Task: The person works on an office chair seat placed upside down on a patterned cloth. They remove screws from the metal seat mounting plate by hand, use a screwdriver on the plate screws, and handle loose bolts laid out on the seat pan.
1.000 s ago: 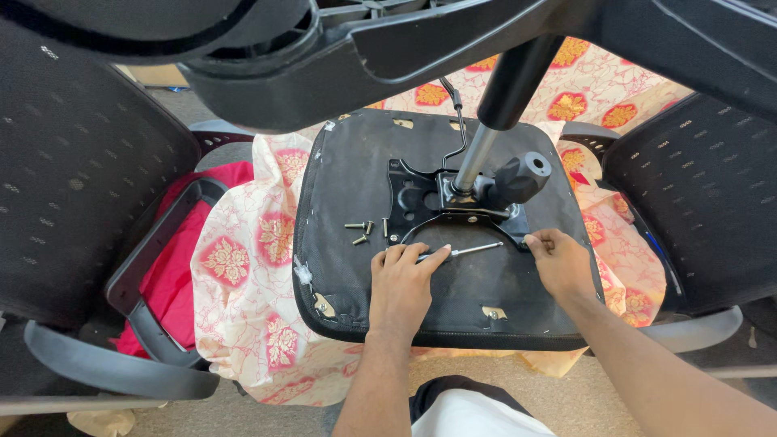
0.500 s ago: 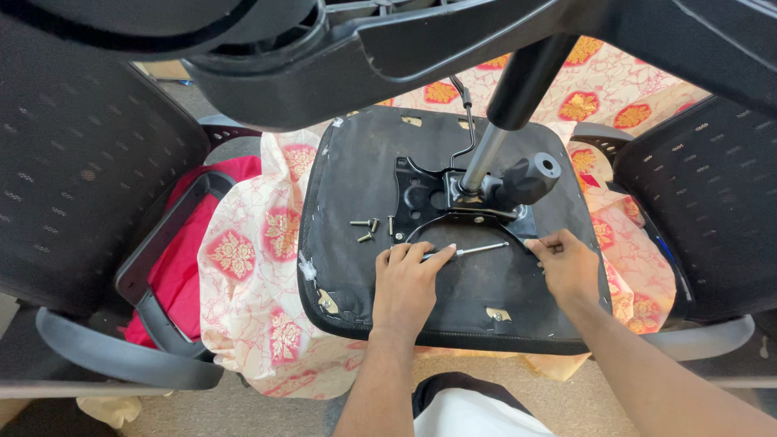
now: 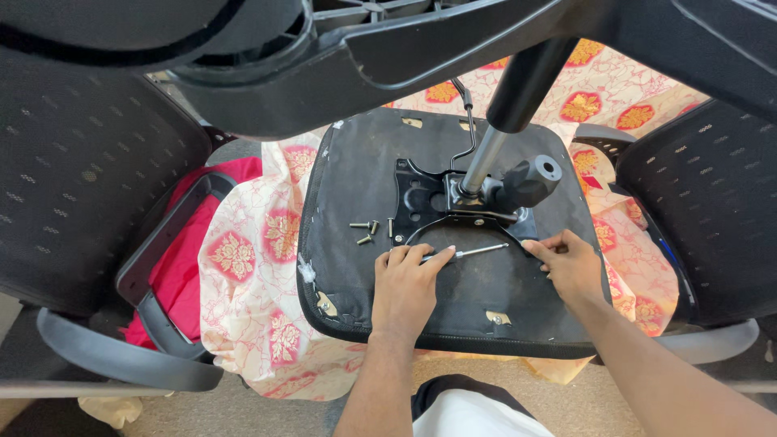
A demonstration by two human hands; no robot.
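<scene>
An upturned black chair seat (image 3: 364,186) lies on a patterned cloth, its metal mechanism plate (image 3: 425,198) and gas cylinder (image 3: 506,121) pointing up. My left hand (image 3: 409,283) rests flat on the seat, fingertips touching a thin metal tool (image 3: 477,252) that lies there. My right hand (image 3: 566,263) sits at the right end of the plate, fingers pinched together against its edge; whether they hold something small is hidden. A few loose bolts (image 3: 368,231) lie left of the plate.
Black mesh chairs stand at the left (image 3: 73,186) and right (image 3: 704,210). The chair's star base (image 3: 364,48) looms overhead. A red cloth (image 3: 182,259) lies under the left armrest. The floral sheet (image 3: 251,275) covers the surface.
The view has shifted slightly. My left hand has slid its fingers onto the thin metal tool. My right hand has stayed by the plate's right edge.
</scene>
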